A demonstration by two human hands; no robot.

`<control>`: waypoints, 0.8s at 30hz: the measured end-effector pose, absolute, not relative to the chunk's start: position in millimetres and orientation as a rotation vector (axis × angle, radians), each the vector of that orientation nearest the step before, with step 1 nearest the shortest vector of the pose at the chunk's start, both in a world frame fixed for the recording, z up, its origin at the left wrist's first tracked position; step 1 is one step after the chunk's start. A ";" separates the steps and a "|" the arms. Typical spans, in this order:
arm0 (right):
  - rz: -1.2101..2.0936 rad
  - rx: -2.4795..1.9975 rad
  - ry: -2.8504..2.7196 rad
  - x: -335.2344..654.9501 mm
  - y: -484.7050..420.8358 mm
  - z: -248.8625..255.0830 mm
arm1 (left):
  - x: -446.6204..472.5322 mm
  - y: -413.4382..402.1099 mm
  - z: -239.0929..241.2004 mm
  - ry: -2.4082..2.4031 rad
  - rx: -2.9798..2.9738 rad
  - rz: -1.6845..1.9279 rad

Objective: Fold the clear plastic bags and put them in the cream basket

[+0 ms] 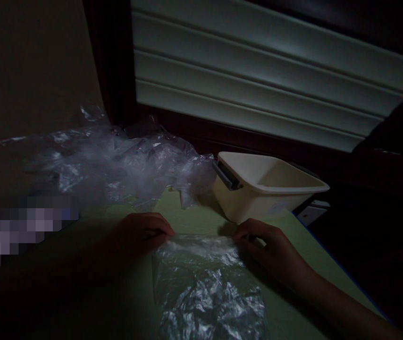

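Observation:
A clear, crinkled plastic bag [208, 293] lies at the near middle of the green tabletop [293, 245], its lower part cut off by the picture's bottom edge. My left hand [146, 229] pinches the far left corner of the bag between thumb and fingers. At the far right corner my right hand [265, 243] pinches it as well, so the far edge runs straight between both hands. The light is dim, and my left forearm is mostly lost in shadow.
Behind the left hand spreads a loose heap of clear plastic bags [134, 165]. A cream plastic bin [258, 200] with dark handles stands beyond the right hand, near the table's blue edge. Past that edge lies a pale flat object [311, 213]. White slatted panels [240, 80] rise behind.

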State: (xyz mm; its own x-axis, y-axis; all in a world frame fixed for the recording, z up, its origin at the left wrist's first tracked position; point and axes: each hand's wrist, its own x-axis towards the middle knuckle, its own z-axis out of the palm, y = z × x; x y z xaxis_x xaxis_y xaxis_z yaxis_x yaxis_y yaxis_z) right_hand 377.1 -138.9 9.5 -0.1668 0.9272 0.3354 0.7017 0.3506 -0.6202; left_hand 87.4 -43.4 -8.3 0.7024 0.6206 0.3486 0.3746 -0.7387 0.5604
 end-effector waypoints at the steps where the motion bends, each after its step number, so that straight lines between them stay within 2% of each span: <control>1: 0.403 -1.385 -1.968 376.6 -139.7 10.4 | 87.2 -44.0 -8.7 0.730 2.441 0.774; 12: 0.258 -1.344 -2.233 375.3 -145.0 3.4 | 82.2 -53.8 -7.6 0.470 2.716 0.966; 24: 0.032 -1.419 -2.396 369.0 -147.3 19.9 | 71.7 -56.0 -7.8 0.482 3.164 0.821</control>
